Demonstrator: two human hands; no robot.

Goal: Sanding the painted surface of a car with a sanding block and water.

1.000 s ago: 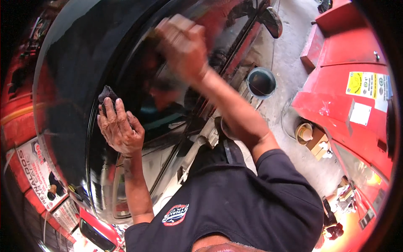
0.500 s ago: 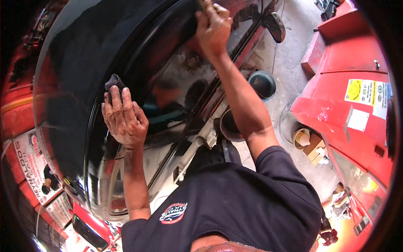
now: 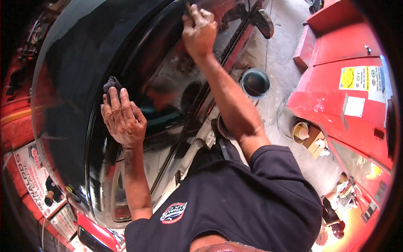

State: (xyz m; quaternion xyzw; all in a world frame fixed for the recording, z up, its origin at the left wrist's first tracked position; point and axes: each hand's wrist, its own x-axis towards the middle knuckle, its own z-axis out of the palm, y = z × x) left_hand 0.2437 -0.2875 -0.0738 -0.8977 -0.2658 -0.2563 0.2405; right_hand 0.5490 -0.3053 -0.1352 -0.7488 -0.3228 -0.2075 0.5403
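A glossy black car lies in front of me, its roof to the left and its side windows to the right. My left hand presses with long fingers on a crumpled dark cloth at the roof's edge, above the window line. Part of the cloth is hidden under the fingers. Farther forward, my right hand is closed round a thin brownish piece near the top of the side window. Only its end shows, so its kind is unclear.
A door mirror sticks out beyond my right hand. On the concrete floor stands a dark bucket. A yellowish container and a cardboard box sit near the red cabinet. Behind left is a red car.
My right hand has moved left and slightly forward along the car with the thin piece in it. The left hand stays almost in place on the cloth.
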